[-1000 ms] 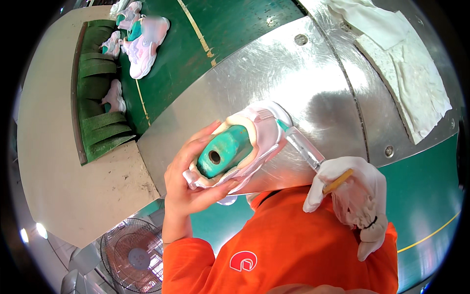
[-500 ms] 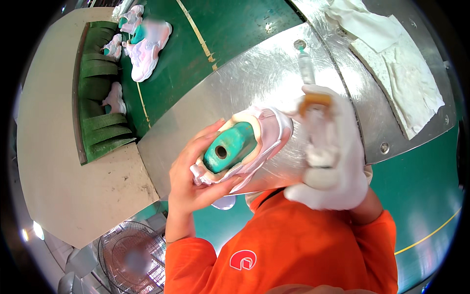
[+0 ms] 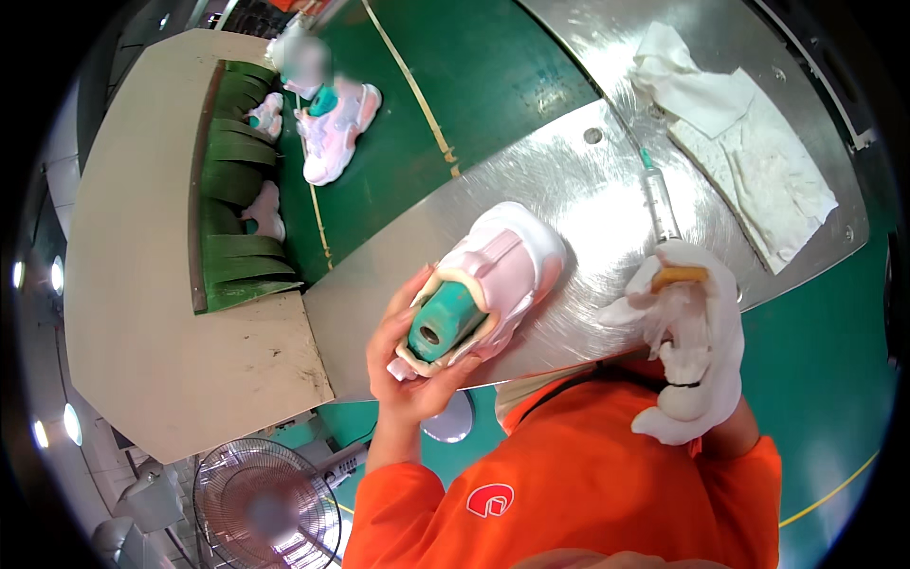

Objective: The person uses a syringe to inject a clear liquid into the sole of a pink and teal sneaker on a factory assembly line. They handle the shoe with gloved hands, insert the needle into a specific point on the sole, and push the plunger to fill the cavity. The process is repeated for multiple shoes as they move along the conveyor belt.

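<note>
My bare left hand (image 3: 403,365) grips a pink and white sneaker (image 3: 517,261) by its heel end, thumb on one side and fingers on the other. A green shoe last (image 3: 444,322) with a round hole fills the sneaker's opening. The toe points away and to the right, over the metal table. In a white glove, my right hand (image 3: 697,332) is closed round a clear syringe (image 3: 659,204) with a green tip pointing away from me. An orange-tan band shows at its fingers. The syringe tip is apart from the sneaker.
White cloths (image 3: 749,142) lie at the right of the metal table (image 3: 398,256). A green conveyor belt (image 3: 417,142) at the far left carries more pink sneakers (image 3: 336,133), beside a beige board (image 3: 137,237) with green flaps (image 3: 237,190). A fan (image 3: 265,503) stands lower left.
The sneaker has turned in my left hand, so more of its toe and upper shows. My right hand with the syringe has moved right and toward me, away from the sneaker.
</note>
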A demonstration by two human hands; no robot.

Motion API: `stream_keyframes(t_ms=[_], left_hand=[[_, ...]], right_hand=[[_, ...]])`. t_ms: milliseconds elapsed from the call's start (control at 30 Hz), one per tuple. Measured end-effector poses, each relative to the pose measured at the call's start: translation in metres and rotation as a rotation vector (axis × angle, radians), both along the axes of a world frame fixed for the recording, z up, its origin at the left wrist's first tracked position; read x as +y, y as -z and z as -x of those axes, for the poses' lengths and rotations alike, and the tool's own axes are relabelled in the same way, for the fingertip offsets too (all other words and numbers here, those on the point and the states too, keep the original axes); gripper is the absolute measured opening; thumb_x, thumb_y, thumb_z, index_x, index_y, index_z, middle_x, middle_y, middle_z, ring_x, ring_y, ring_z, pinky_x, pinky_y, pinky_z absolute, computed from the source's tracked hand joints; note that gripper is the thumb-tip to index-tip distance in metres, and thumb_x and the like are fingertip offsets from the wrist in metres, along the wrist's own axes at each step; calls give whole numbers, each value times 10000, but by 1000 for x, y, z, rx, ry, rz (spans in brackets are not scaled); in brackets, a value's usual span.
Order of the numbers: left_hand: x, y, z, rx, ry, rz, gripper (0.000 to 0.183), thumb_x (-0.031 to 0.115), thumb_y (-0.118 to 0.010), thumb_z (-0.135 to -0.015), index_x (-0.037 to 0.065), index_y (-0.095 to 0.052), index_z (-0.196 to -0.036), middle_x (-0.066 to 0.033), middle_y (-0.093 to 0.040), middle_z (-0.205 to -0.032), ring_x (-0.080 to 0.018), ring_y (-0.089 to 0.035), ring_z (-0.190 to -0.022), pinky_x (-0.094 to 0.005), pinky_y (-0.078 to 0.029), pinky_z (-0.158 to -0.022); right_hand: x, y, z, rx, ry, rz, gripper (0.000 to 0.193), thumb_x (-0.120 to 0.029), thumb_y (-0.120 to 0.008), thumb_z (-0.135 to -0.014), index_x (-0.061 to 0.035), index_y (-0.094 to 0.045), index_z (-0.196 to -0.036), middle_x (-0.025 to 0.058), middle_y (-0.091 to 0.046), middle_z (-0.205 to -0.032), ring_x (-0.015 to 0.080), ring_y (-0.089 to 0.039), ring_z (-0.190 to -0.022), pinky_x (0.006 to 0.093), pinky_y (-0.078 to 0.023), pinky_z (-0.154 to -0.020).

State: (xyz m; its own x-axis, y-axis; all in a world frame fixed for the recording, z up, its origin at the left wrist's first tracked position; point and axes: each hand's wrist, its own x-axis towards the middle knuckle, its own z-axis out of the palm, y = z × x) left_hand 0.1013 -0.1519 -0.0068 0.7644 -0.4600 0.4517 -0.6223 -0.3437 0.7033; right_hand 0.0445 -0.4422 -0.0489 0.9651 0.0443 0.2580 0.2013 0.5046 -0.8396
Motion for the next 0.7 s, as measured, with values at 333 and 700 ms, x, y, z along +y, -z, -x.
stream_keyframes(t_ms=[333, 700], left_hand=[[-11, -10, 12, -304, 43, -71, 738, 98, -839, -728, 150, -401, -1319, -320, -463, -1356, -492, -513, -1223, -556, -454, -996], [-18, -9, 27, -430, 13, -128, 706, 103, -787, -800, 195, -354, -1350, -285, -372, -1415, -487, -458, -1270, -536, -459, -1002]], right_hand=[[8, -24, -11, -187, 50, -321, 1125, -62, -811, -523, 49, -169, -1440, 138, -456, -1227, 383, -521, -1206, 460, -461, -1019], [57, -54, -23, -224, 115, -415, 937, -245, -813, -732, 0, -219, -1414, 160, -483, -1195, 477, -461, -1255, 549, -330, -1118]])
